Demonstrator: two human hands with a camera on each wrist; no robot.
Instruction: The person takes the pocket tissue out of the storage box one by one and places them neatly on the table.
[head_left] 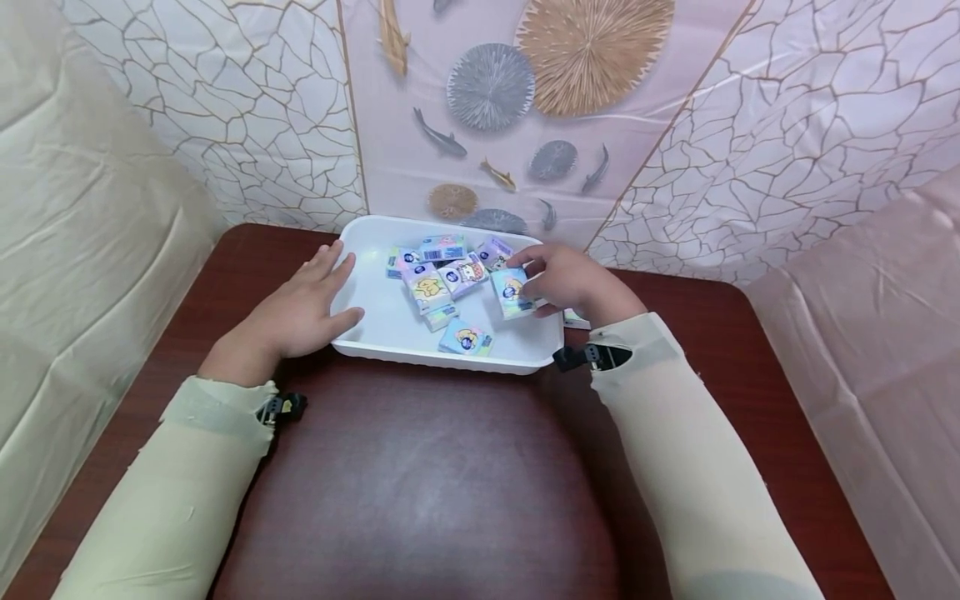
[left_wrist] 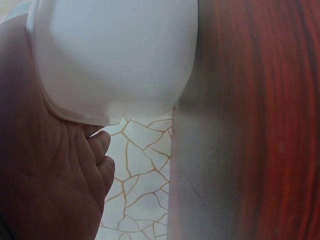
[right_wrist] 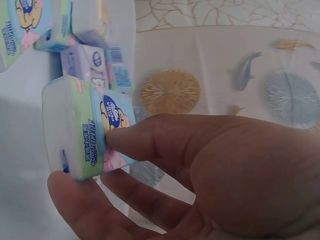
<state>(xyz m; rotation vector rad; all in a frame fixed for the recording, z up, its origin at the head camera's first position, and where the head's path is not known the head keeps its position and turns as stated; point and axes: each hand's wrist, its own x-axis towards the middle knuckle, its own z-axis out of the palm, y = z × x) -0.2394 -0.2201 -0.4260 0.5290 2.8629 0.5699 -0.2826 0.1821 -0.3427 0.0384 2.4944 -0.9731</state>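
My right hand point(head_left: 572, 282) pinches a small light-blue tissue pack point(head_left: 512, 293) between thumb and fingers, over the right part of a white tray point(head_left: 363, 287). In the right wrist view the thumb lies on the printed face of this tissue pack point(right_wrist: 114, 111), with fingers beneath it. My left hand point(head_left: 298, 312), its fingers extended, rests against the left rim of the tray. The left wrist view shows the palm beside the tray's wall point(left_wrist: 120, 60). Several more tissue packs, including a purple one point(head_left: 467, 275) and a blue one point(head_left: 465, 338), lie loosely in the tray.
Another pack point(head_left: 576, 318) lies on the dark red-brown table point(head_left: 712, 367) just right of the tray, partly hidden by the right wrist. A patterned cloth point(head_left: 277, 108) hangs behind the table's back edge. Pale cloth hangs at both sides.
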